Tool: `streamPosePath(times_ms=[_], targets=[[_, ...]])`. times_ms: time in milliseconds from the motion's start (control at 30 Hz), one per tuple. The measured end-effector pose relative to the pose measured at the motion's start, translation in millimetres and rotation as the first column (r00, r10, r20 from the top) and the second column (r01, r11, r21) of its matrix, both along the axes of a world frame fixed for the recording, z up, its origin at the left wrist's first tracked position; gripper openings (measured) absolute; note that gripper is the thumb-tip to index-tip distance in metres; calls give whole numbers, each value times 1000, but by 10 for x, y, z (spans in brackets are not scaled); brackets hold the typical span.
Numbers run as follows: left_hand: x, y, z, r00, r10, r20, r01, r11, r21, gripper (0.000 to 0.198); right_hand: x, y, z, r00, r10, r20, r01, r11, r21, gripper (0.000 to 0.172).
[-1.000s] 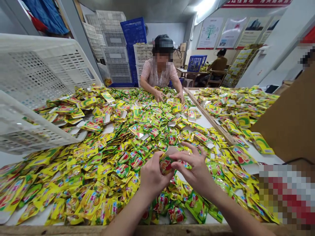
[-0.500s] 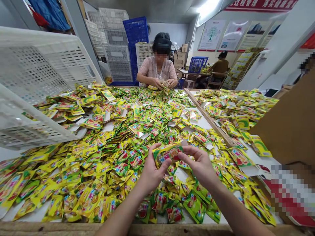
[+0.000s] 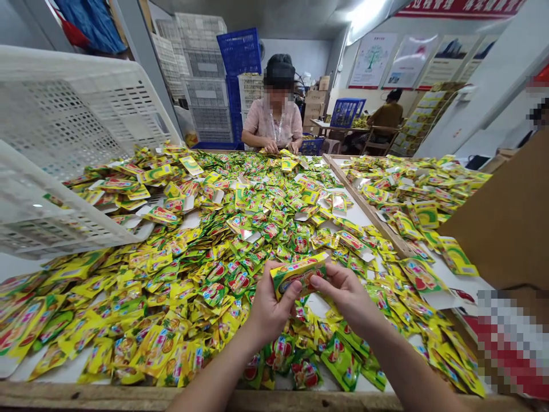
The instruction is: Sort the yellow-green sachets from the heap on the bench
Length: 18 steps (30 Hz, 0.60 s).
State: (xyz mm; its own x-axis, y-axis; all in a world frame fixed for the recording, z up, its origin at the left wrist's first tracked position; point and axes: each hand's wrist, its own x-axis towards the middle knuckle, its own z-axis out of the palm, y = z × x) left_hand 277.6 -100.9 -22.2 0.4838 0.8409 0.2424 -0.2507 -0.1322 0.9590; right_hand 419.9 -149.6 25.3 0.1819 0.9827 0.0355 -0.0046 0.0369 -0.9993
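Note:
A small yellow and green candy box is held between both my hands above the heaped packets. My left hand grips its left end, thumb across the printed front. Around the right end close the fingers and thumb of my right hand. The box lies lengthwise, slightly tilted, and its right end is partly covered by my fingers. Below and around my hands are green sachets with watermelon pictures and yellow sachets with pineapple pictures.
A white perforated crate lies tipped at the left, boxes spilling from its mouth. A wooden divider runs along the right, with a cardboard sheet beyond. Across the table a co-worker handles boxes. A wooden rail edges the front.
The box's flap, upright at its right end before, no longer shows standing up. My right hand has closed in on that end. Across the table, the co-worker's hands have lowered.

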Motion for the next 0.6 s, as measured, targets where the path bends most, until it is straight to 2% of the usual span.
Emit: streamPosePath(times_ms=[100,200,233,300,367,433,467,500,533,600], targets=[[-11,25,1,998,-59,-12,58,997,-44,36,39,-9,-37,995,95,-17,-96,992,-85,34],[-23,72,17,996,-3,-84,3,1000,8,35,11,13,-102,997,72,-37,-75,994,-74,35],[-27,91,26,991,42,-124,-37,998,41,32,-8,29,-128,999,32,-28,-33,998,-55,35],[-35,124,47,978,124,-169,-112,991,77,27,-43,59,-171,991,-127,36,127,992,17,35],[-39,140,70,978,146,-149,-143,989,28,27,-64,62,-194,931,-346,114,329,933,146,43],[-35,132,84,989,95,-112,-101,994,-50,29,-61,24,-205,876,-459,150,427,882,200,63],[-31,120,85,993,55,-107,-64,995,-80,31,-50,-7,-213,890,-430,151,408,899,158,71],[-28,104,81,993,14,-114,-25,995,-101,32,-29,-41,-225,928,-348,135,341,937,69,75],[-26,88,73,990,-27,-137,12,994,-111,33,5,-70,-239,966,-240,100,245,968,-45,73],[-28,63,46,970,-108,-218,85,990,-116,35,135,-97,-250,999,-43,16,46,967,-250,60]])
